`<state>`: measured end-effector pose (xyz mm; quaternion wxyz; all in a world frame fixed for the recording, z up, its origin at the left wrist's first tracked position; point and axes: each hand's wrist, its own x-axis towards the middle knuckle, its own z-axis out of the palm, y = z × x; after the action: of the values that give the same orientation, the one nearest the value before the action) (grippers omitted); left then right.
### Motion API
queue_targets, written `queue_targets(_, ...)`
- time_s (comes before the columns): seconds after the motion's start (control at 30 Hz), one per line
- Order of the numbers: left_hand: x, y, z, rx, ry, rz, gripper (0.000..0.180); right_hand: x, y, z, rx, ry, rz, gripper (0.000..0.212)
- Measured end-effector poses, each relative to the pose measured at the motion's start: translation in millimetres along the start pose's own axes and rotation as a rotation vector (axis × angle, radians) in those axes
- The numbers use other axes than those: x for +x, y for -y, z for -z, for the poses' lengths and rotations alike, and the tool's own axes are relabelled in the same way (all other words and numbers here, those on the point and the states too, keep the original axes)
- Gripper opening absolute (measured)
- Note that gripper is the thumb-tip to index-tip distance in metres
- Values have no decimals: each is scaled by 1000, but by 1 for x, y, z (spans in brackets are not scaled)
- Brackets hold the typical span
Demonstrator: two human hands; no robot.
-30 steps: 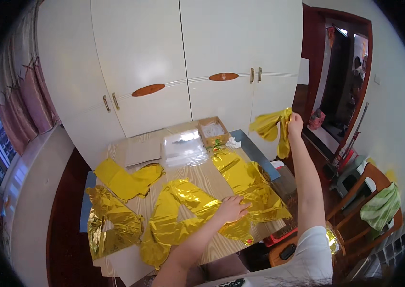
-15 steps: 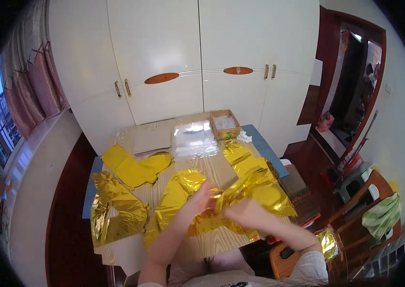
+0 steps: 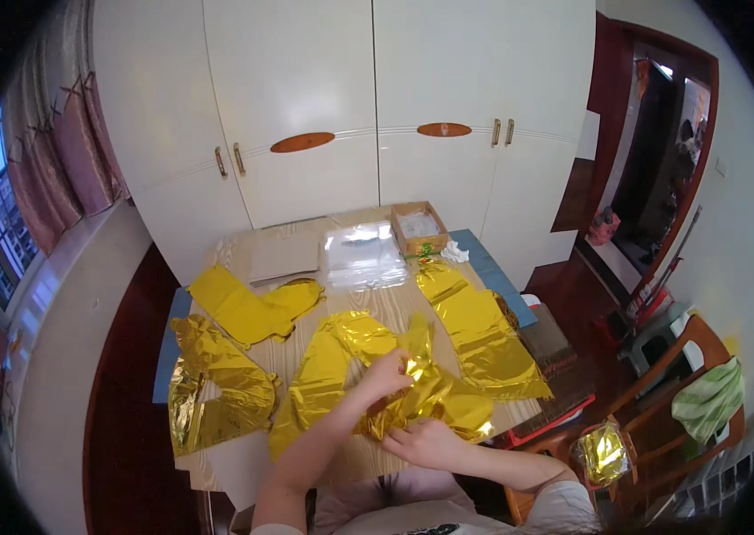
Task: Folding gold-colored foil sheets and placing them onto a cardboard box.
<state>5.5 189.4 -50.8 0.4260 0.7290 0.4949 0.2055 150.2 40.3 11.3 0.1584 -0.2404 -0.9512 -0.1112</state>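
A crumpled gold foil piece point(image 3: 453, 401), which looks like an uninflated foil balloon, lies at the table's near edge between my hands. My left hand point(image 3: 386, 374) pinches its upper left part, the fingers closed on the foil. Lower down and to the right, my right hand point(image 3: 426, 443) has its fingers curled on the near edge of the same foil. A curved gold foil piece point(image 3: 319, 374) lies flat just left of my left hand. Beyond my right hand stretches a long gold foil piece point(image 3: 475, 330), spread flat.
More gold foil lies at left: a matte yellow piece point(image 3: 248, 308) and a shiny one point(image 3: 225, 383). Clear plastic bags point(image 3: 364, 254), a cardboard sheet point(image 3: 281, 266) and an open box point(image 3: 420, 242) sit toward the white cabinet point(image 3: 306, 80). A wooden chair point(image 3: 693, 357) stands right.
The foil between my hands has come down onto the table, off the long piece at right. My right hand has moved left and nearer; my left hand stays close to its place.
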Motion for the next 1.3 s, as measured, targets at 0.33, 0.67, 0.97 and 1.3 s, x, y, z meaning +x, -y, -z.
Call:
queue_targets(0.33, -28, -39, 10, 307, -295, -38, 54, 6, 9, -12, -36, -19, -98, 11)
queue_targets(0.67, -26, -38, 9, 639, -253, -176, 45, 11, 16, -19, -35, -9, -149, 10)
queue_targets(0.97, -3, 88, 81, -437, -543, 130, 56, 33, 27, -29, 203, -75, -362, 26)
queue_targets(1.3, -26, 65, 94, -639, -680, 119, 85, -9, -2, -72, 226, 152, -280, 51)
